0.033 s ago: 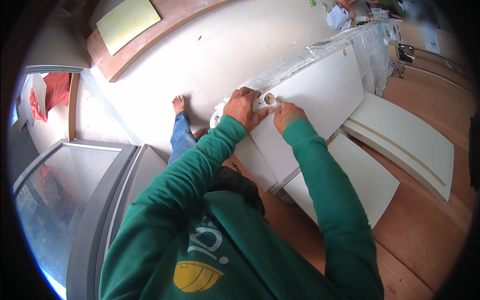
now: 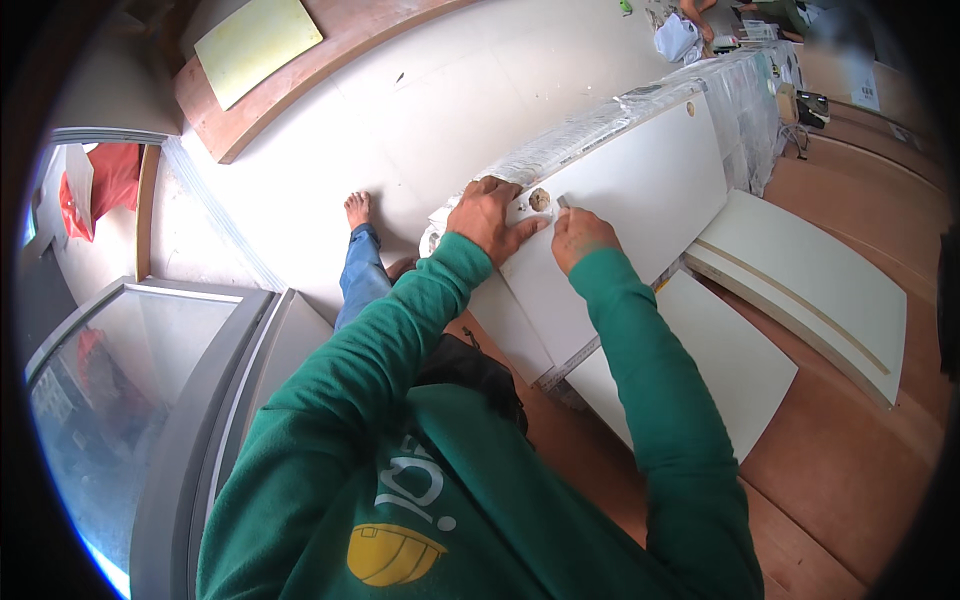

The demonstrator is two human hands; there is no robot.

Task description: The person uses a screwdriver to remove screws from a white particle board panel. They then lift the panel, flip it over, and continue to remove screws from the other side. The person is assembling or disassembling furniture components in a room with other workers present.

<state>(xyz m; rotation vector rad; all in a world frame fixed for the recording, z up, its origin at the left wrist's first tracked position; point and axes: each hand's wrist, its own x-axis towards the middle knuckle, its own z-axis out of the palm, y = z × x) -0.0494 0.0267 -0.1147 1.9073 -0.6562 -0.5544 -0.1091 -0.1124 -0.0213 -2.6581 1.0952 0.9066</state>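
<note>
While our spread left hand [image 2: 486,218] touches the white board [image 2: 640,180], our right hand [image 2: 582,238] pinches a grey thing [image 2: 563,201] near the hole [image 2: 540,200].

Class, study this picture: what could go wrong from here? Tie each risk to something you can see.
The tool in the right hand could slip and hit the left hand, which rests just across the hole. It might also scratch the white panel. If anything dropped, the bare foot on the floor could be hurt.
</note>
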